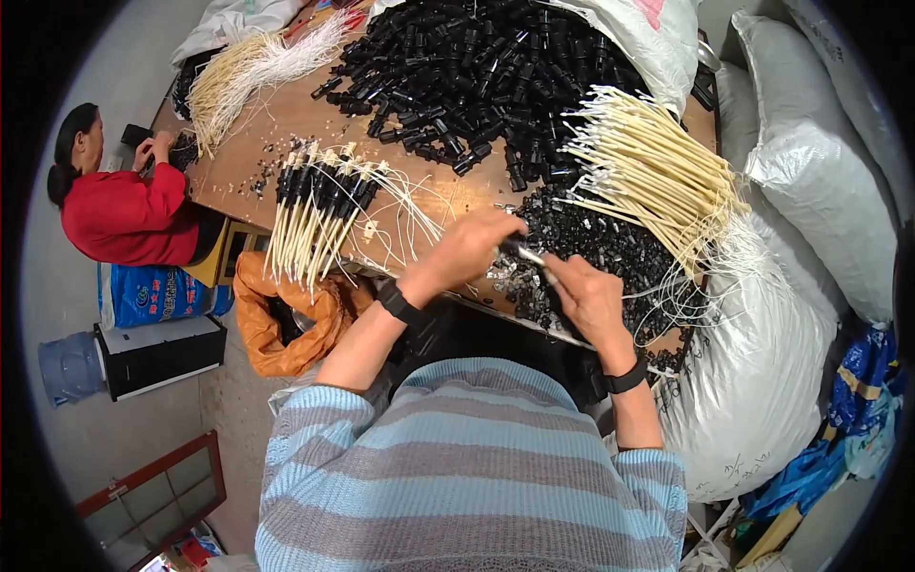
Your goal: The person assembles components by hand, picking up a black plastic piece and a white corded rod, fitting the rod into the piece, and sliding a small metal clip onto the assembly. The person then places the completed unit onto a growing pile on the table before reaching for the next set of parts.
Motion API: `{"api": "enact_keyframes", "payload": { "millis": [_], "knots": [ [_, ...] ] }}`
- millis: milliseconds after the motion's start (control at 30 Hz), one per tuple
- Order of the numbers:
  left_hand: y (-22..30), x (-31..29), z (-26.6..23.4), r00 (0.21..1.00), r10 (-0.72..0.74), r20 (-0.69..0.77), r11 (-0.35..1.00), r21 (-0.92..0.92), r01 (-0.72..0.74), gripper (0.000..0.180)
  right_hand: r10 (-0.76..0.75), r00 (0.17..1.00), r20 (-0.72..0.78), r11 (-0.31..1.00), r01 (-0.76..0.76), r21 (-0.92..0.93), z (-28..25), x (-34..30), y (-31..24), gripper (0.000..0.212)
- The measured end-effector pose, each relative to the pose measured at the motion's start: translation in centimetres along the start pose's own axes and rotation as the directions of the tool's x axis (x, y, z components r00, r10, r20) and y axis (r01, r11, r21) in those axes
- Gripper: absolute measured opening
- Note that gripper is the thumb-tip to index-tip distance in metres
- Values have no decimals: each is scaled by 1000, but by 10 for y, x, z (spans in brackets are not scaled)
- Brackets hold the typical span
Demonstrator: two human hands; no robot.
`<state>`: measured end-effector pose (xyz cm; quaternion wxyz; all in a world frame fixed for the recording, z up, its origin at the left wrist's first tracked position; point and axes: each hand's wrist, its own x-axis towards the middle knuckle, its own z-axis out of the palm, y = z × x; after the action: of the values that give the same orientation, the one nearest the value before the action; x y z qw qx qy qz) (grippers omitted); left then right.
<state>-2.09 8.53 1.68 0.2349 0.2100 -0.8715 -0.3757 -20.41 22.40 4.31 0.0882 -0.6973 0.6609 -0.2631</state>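
My left hand (470, 250) is closed around a black plastic fitting (515, 238), mostly hidden by the fingers. Pinched in my right hand (593, 297) is a pale sleeved wire (531, 255), its tip meeting the fitting; how far it goes in cannot be seen. Beneath both hands spreads a heap of small black and clear pieces (572, 234). To the right lies a thick bundle of cream sleeved wires (648, 167) with loose white ends. Left of my left hand, several sleeved wires with black fittings (319, 205) hang over the table's edge.
A large pile of black plastic fittings (477, 67) covers the table's far side. White sacks (753, 372) crowd the right, and an orange sack (262, 334) stands below the left edge. A person in red (133, 214) works at the far left, near another wire bundle (238, 86).
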Motion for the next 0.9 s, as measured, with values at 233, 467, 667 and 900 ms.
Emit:
{"api": "enact_keyframes", "payload": {
  "millis": [233,467,667,900],
  "knots": [
    [-3,-7,-7,982,122,-141,969,229,-88,26,315,947,63,925,-291,-242,-34,-2,7,47],
    [29,-13,3,977,164,137,951,241,-193,27,140,978,-152,935,-80,344,-1,-2,17,9],
    [-10,-24,3,833,-542,-113,816,-305,490,18,268,963,12,670,-195,717,-15,9,-15,14],
    [16,-13,3,908,-415,-56,883,-266,388,34,170,985,-23,931,-153,331,30,6,-28,16]
  ]
}}
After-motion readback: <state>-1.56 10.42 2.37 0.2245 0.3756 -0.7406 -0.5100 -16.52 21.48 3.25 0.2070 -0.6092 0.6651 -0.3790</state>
